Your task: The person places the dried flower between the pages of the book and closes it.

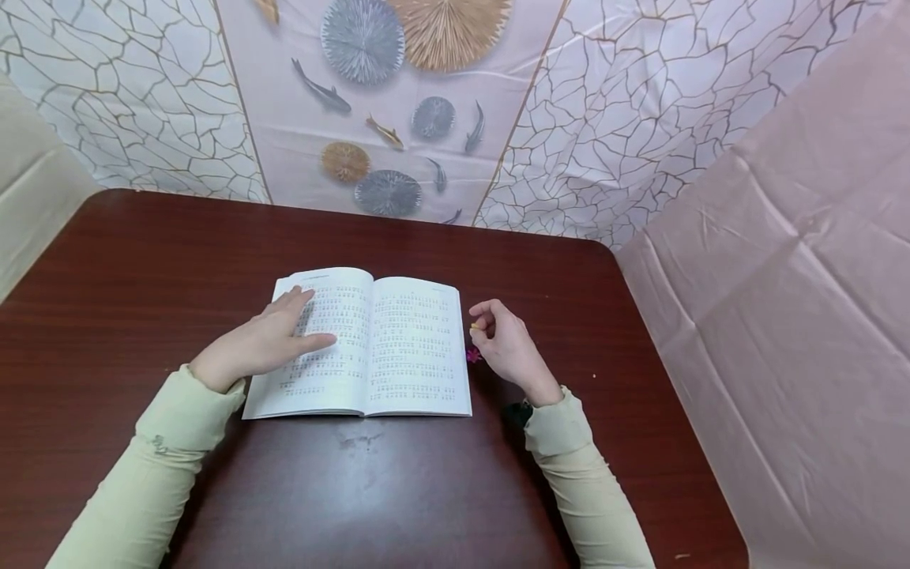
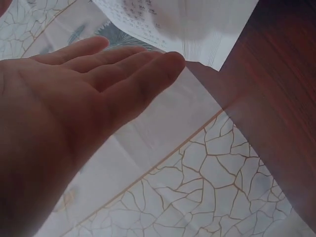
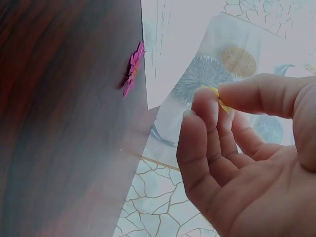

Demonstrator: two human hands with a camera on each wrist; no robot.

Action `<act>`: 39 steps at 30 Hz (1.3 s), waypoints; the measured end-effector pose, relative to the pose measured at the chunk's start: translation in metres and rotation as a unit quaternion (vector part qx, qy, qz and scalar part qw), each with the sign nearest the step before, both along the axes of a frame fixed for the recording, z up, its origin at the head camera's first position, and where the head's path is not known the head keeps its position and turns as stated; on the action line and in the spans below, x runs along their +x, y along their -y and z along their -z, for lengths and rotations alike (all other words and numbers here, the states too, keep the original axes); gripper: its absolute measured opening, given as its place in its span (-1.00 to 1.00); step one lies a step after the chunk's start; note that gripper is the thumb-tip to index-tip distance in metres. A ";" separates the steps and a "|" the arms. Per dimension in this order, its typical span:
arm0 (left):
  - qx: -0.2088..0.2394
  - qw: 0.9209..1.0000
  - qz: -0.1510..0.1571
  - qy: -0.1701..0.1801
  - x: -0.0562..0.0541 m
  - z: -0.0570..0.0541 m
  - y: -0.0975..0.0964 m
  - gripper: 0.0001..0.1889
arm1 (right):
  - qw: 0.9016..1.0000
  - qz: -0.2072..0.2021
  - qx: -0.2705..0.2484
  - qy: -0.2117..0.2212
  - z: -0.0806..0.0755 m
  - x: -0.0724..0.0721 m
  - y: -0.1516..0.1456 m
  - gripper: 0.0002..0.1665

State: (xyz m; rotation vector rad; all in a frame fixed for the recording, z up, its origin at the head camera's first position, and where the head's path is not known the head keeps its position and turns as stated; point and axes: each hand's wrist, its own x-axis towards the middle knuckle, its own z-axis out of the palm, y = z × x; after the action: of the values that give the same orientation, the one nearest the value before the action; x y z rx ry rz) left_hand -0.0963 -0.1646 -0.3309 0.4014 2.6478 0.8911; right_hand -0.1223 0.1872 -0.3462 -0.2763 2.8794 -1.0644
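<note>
An open book (image 1: pixel 415 348) with printed pages lies flat on the dark wooden table. My left hand (image 1: pixel 266 336) is over its left page, fingers extended; in the left wrist view the fingers (image 2: pixel 133 94) look straight and hold nothing. Whether they touch the paper I cannot tell. Just off the book's right edge, my right hand (image 1: pixel 508 348) pinches a small yellow piece, petal-like in shape (image 3: pixel 223 102), between thumb and fingers. A small magenta flower (image 1: pixel 473 356) lies on the table beside the right page, close to that hand.
The brown table (image 1: pixel 178 261) extends around the book. Behind it hangs a patterned cloth (image 1: pixel 370 134), and a pale cloth wall (image 1: pixel 775 300) stands on the right. A dark object (image 1: pixel 519 412) shows at the right wrist.
</note>
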 end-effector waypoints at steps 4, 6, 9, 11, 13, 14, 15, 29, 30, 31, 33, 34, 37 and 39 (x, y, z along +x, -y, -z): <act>-0.011 1.000 0.000 0.003 0.001 0.002 -0.004 -0.01 | 1.000 -0.016 0.005 0.007 0.001 0.000 0.002 -0.67; -0.016 1.000 0.002 0.001 0.001 0.002 -0.005 -0.01 | 1.000 -0.022 0.007 0.010 0.001 0.000 0.003 -0.66; -0.016 1.000 0.002 -0.001 0.002 0.003 -0.007 -0.01 | 1.000 -0.023 0.007 0.011 0.001 0.001 0.004 -0.64; -0.014 1.000 0.005 -0.002 0.002 0.003 -0.008 0.00 | 1.000 -0.023 0.008 0.012 0.001 0.001 0.004 -0.63; -0.011 1.000 0.009 -0.002 0.002 0.003 -0.008 0.01 | 1.000 -0.024 0.008 0.011 0.002 0.001 0.004 -0.64; -0.010 1.000 0.011 -0.002 0.002 0.003 -0.008 0.01 | 1.000 -0.024 0.008 0.010 0.002 0.001 0.004 -0.64; -0.010 1.000 0.012 -0.002 0.002 0.003 -0.008 0.02 | 1.000 -0.026 0.008 0.009 0.003 0.001 0.004 -0.65; -0.007 1.000 0.001 0.013 0.002 0.005 -0.006 -0.01 | 0.999 -0.030 -0.009 0.009 0.004 0.003 0.007 -0.67; -0.006 1.000 0.002 0.013 0.002 0.005 -0.005 -0.01 | 0.999 -0.028 -0.011 0.011 0.004 0.003 0.008 -0.68; -0.005 1.000 0.003 0.012 0.002 0.006 -0.005 0.00 | 0.999 -0.028 -0.013 0.012 0.004 0.004 0.008 -0.68; -0.003 1.000 0.007 0.008 0.002 0.007 -0.005 0.00 | 0.999 -0.027 -0.017 0.015 0.005 0.004 0.009 -0.69; -0.004 1.000 0.009 0.005 0.001 0.008 -0.006 0.00 | 0.999 -0.027 -0.018 0.016 0.005 0.004 0.009 -0.69; -0.004 1.000 0.017 -0.003 0.001 0.008 -0.007 0.01 | 0.999 -0.027 -0.020 0.017 0.005 0.004 0.009 -0.69; -0.005 1.000 0.019 -0.004 0.001 0.006 -0.008 0.02 | 0.999 -0.029 -0.022 0.017 0.004 0.004 0.010 -0.68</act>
State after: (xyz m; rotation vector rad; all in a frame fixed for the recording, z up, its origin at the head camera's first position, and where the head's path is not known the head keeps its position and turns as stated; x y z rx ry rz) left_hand -0.0949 -0.1570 -0.3371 0.4525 2.6423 0.8665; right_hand -0.1179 0.1776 -0.3500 -0.3372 2.8036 -1.1114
